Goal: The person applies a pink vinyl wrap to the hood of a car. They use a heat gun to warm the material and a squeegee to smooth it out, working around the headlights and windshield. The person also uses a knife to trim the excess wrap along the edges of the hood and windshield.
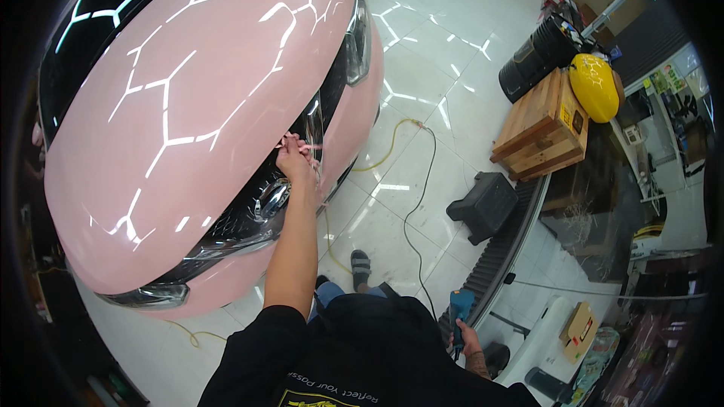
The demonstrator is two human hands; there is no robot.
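My left hand [296, 161] reaches to the hood edge of a pink car [181, 83]. Its fingers are closed on a crumpled pink film strip [309, 152], with loose ends sticking out beside the dark grille and chrome emblem [273, 197]. Down at my right side, my right hand [470, 339] is wrapped around the handle of a blue heat gun [461, 304]. The heat gun is well away from the car, and its grip is partly hidden by my fingers. White light lines reflect across the glossy hood.
A dark cord [411, 218] and a yellow hose [394, 143] cross the white tiled floor. Right of them stand a black plastic step stool [484, 207], a wooden crate [539, 124], a black drum [537, 56] and a yellow rounded shell [594, 87]. A white table [539, 339] is at lower right.
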